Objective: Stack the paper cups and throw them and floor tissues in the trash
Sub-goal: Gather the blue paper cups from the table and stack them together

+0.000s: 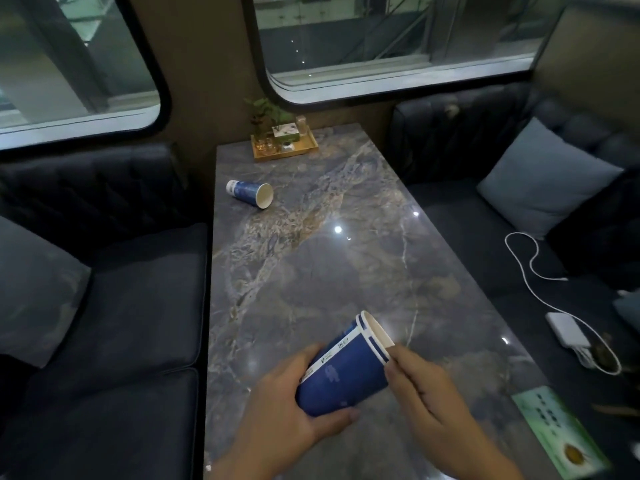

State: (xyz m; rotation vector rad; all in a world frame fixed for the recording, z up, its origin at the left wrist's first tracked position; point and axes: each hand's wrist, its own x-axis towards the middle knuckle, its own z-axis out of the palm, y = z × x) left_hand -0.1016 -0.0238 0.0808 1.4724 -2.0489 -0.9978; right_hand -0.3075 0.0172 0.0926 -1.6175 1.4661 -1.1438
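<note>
Two blue paper cups nested into one stack (346, 372) are held tilted above the near end of the marble table (311, 265), mouths pointing up and to the right. My left hand (294, 407) wraps the stack's base from below. My right hand (419, 386) pinches the rim at its right side. Another blue paper cup (250, 193) lies on its side near the table's far left edge, mouth facing right. No tissues or trash bin are visible.
A wooden tray (285, 147) with a plant, small box and glasses sits at the table's far end. Dark sofas flank the table, each with a grey cushion. A white charger and cable (568, 330) lie on the right seat. A green card (557, 427) rests at the near right corner.
</note>
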